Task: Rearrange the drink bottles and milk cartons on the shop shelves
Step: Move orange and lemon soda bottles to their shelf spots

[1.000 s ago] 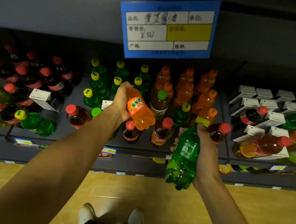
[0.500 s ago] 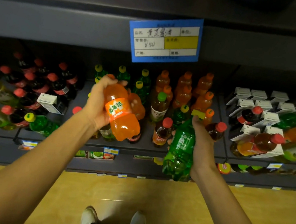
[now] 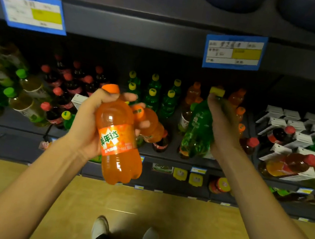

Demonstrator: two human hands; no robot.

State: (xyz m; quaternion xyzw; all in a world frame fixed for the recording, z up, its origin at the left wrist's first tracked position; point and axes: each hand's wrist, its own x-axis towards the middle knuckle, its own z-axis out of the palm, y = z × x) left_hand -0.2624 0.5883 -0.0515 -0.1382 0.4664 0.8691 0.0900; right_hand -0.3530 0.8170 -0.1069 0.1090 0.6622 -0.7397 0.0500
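Both hands full at the drinks shelf (image 3: 167, 156)
Left hand (image 3: 91, 127) grips two orange bottles (image 3: 118, 140) mid-frame; right hand (image 3: 221, 127) wraps a green bottle (image 3: 197, 129).

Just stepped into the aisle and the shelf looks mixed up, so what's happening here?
A person is sorting drinks at a dark shop shelf. Their left hand grips two orange soda bottles at once: the near orange bottle and a second orange bottle behind it. Their right hand holds a green bottle with a yellow cap, raised in front of the shelf. All three are off the shelf. The shelf itself holds jumbled bottles and white milk cartons on the right.
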